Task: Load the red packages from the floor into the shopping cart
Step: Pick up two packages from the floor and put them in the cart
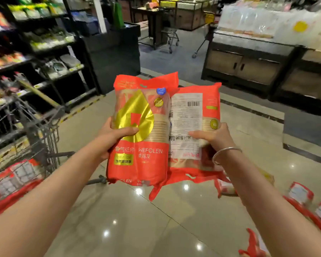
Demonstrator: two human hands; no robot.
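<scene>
Two red packages were held up side by side above the floor (156, 219): the front-facing package (141, 145) sat in the left hand (115, 136), whose grip wrapped its edge, and the label-side package (191, 115) in the right hand (215, 136), likewise gripping. More red packages (302, 195) lay on the floor at right. The shopping cart (35, 127) stood at left, with packages inside (17, 175).
</scene>
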